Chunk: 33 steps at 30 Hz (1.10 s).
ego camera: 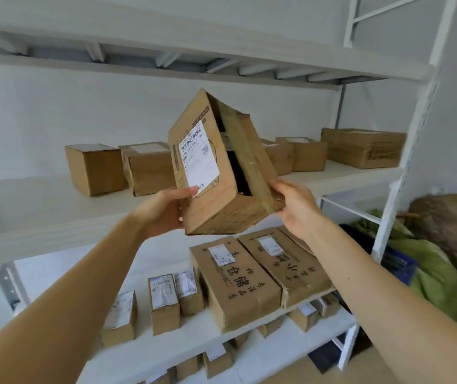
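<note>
One creased oblong cardboard box (216,206), white label (199,159), clasped by left grip (163,212) and right grip (296,209)

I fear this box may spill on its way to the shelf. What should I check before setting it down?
1. Left hand grips the box: ok, thumb on its label.
2. Right hand holds the box's lower right edge: ok.
3. Box shut: not ok, one side gapes open, dark inside.
4. Box level: not ok, it is tilted.
5. Free room on the shelf: ok, bare board shows left of the other boxes.
6. Contents held in place: cannot tell.
</note>
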{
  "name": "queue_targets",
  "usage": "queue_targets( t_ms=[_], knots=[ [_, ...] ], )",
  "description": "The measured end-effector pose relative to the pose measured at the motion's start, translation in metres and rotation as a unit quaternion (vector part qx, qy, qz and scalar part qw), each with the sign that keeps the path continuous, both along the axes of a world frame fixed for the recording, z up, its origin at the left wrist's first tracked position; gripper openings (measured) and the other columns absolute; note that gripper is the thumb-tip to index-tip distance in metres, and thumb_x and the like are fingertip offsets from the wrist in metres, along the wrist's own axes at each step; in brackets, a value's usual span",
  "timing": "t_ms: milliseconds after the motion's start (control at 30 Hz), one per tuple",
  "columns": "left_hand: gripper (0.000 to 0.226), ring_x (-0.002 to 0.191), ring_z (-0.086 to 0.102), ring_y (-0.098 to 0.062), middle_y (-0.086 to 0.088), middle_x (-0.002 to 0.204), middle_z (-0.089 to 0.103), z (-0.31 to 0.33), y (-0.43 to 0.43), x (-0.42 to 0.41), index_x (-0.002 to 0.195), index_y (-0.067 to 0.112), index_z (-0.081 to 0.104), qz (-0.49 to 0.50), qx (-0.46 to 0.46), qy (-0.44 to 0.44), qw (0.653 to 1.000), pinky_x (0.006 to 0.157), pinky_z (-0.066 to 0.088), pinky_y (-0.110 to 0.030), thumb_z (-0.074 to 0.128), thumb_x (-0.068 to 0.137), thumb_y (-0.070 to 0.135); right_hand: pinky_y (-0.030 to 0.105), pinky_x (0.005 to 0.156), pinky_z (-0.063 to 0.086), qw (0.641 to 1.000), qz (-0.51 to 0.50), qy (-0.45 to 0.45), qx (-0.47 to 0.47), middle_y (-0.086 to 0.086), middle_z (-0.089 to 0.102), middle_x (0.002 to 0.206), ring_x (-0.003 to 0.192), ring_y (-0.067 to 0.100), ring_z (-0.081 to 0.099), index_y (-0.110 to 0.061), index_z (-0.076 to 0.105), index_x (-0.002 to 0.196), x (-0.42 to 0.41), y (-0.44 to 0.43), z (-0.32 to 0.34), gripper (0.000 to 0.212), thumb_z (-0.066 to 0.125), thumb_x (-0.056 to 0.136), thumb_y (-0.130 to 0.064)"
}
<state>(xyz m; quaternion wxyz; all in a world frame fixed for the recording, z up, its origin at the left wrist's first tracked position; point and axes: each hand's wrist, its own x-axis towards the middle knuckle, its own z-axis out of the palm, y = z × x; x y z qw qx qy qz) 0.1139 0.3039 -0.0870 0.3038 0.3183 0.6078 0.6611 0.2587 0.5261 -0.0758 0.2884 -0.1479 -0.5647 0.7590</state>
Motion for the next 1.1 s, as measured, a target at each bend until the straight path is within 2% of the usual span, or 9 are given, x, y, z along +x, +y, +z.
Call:
queue_targets(
  t_ms=[100, 167, 300, 467, 667, 800, 900, 967, 1100],
  knots=[
    [0.101, 0.094, 0.068, -0.017, -0.003, 0.102, 0.069, -0.002, 0.016, 0.003, 0.121, 0.021, 0.06, -0.045, -0.005, -0.003, 0.999, 0.079, 0.058, -0.037, 0.099, 0.032, 0.044, 0.029, 0.075, 0.056, 1.0, -0.012, 0.01, -0.006, 0.004, 0.076, 0.083, 0.078, 0.016, 0.07, -0.006, 0.07, 0.099, 0.019, 0.011, 0.0, 0.009, 0.061, 0.097, -0.008],
    [0.1, 0.091, 0.07, -0.016, -0.003, 0.1, 0.069, -0.004, 0.027, 0.005, 0.12, 0.019, 0.061, -0.07, -0.002, -0.007, 0.998, 0.074, 0.059, -0.035, 0.1, 0.031, 0.041, 0.03, 0.08, 0.055, 1.0, -0.012, 0.007, 0.0, 0.006, 0.076, 0.09, 0.084, 0.018, 0.071, -0.006, 0.07, 0.104, 0.031, 0.018, 0.0, 0.012, 0.062, 0.096, -0.012],
    [0.1, 0.094, 0.069, -0.018, -0.004, 0.104, 0.07, -0.01, 0.057, 0.016, 0.121, 0.016, 0.061, -0.107, -0.015, 0.003, 0.994, 0.074, 0.059, -0.033, 0.1, 0.033, 0.043, 0.038, 0.093, 0.055, 0.999, -0.029, -0.009, -0.022, 0.012, 0.074, 0.108, 0.102, 0.026, 0.071, -0.004, 0.067, 0.117, 0.057, 0.037, -0.005, 0.026, 0.067, 0.093, -0.015],
    [0.104, 0.096, 0.069, -0.017, -0.003, 0.108, 0.071, -0.031, 0.105, 0.036, 0.127, 0.015, 0.06, -0.136, -0.023, 0.002, 0.99, 0.074, 0.058, -0.031, 0.099, 0.037, 0.05, 0.042, 0.098, 0.053, 0.997, -0.053, -0.015, -0.058, 0.013, 0.073, 0.113, 0.108, 0.029, 0.069, -0.006, 0.067, 0.119, 0.091, 0.067, -0.02, 0.032, 0.071, 0.09, -0.019],
    [0.098, 0.11, 0.065, -0.022, -0.003, 0.115, 0.069, -0.062, 0.166, 0.058, 0.127, 0.021, 0.058, -0.18, -0.043, -0.024, 0.982, 0.101, 0.05, -0.043, 0.093, 0.045, 0.061, 0.038, 0.083, 0.058, 0.994, -0.074, -0.037, -0.069, 0.012, 0.075, 0.107, 0.1, 0.027, 0.072, -0.005, 0.067, 0.115, 0.126, 0.109, -0.036, 0.03, 0.073, 0.088, -0.015],
    [0.098, 0.103, 0.067, -0.017, -0.001, 0.111, 0.07, -0.08, 0.205, 0.077, 0.124, 0.022, 0.058, -0.187, -0.052, -0.043, 0.98, 0.084, 0.055, -0.035, 0.095, 0.041, 0.057, 0.038, 0.082, 0.058, 0.993, -0.085, -0.054, -0.059, 0.012, 0.075, 0.108, 0.1, 0.027, 0.072, -0.004, 0.067, 0.117, 0.144, 0.151, -0.052, 0.034, 0.074, 0.087, -0.017],
    [0.096, 0.097, 0.07, -0.013, 0.004, 0.104, 0.073, -0.097, 0.238, 0.095, 0.124, 0.023, 0.057, -0.198, -0.055, -0.063, 0.977, 0.078, 0.055, -0.031, 0.095, 0.041, 0.055, 0.035, 0.076, 0.058, 0.993, -0.078, -0.065, -0.063, 0.01, 0.075, 0.109, 0.097, 0.024, 0.073, -0.007, 0.069, 0.113, 0.159, 0.186, -0.069, 0.028, 0.073, 0.087, -0.018],
    [0.089, 0.099, 0.07, -0.013, 0.005, 0.104, 0.074, -0.11, 0.259, 0.106, 0.124, 0.024, 0.056, -0.192, -0.068, -0.066, 0.977, 0.078, 0.055, -0.03, 0.092, 0.049, 0.056, 0.034, 0.074, 0.058, 0.992, -0.076, -0.075, -0.067, 0.01, 0.075, 0.11, 0.099, 0.025, 0.072, -0.008, 0.068, 0.114, 0.168, 0.209, -0.083, 0.028, 0.072, 0.088, -0.018],
    [0.061, 0.113, 0.063, -0.02, -0.002, 0.117, 0.068, -0.14, 0.306, 0.13, 0.124, 0.022, 0.057, -0.144, -0.097, -0.095, 0.98, 0.083, 0.054, -0.032, 0.079, 0.075, 0.05, 0.038, 0.082, 0.058, 0.988, -0.075, -0.115, -0.069, 0.011, 0.072, 0.117, 0.105, 0.028, 0.07, -0.007, 0.064, 0.124, 0.19, 0.261, -0.112, 0.037, 0.069, 0.089, -0.017]
  ],
)
